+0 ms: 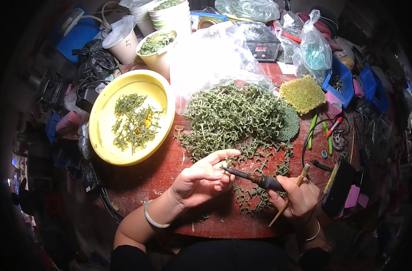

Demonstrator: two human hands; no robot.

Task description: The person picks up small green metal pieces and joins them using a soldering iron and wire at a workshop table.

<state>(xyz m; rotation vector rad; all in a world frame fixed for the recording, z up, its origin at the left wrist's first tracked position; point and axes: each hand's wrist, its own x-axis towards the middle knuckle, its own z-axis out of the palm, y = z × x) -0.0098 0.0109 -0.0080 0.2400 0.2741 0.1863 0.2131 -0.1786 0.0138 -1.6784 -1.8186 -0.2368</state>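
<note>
My left hand (197, 180) pinches a small green hook-shaped piece (231, 160) between thumb and fingertips. In my right hand (300, 196) is a soldering iron (262, 180), its dark tip close to that piece; whether it touches, I cannot tell. A thin wooden stick (278, 215) is also held in the right hand, slanting across its fingers. Just beyond my hands spreads a big pile of similar green pieces (235, 115), with loose ones scattered down toward me. Linked green pieces (136, 124) lie inside a yellow basin (103, 143) on the left.
A clear plastic bag (215, 63) glares behind the pile. Filled white tubs (157, 61) stand at the back left. A yellow sponge-like pad (302, 95), green-handled tweezers (312, 132), a black cable (304, 149) and blue bins (339, 83) sit to the right on the red table (147, 189).
</note>
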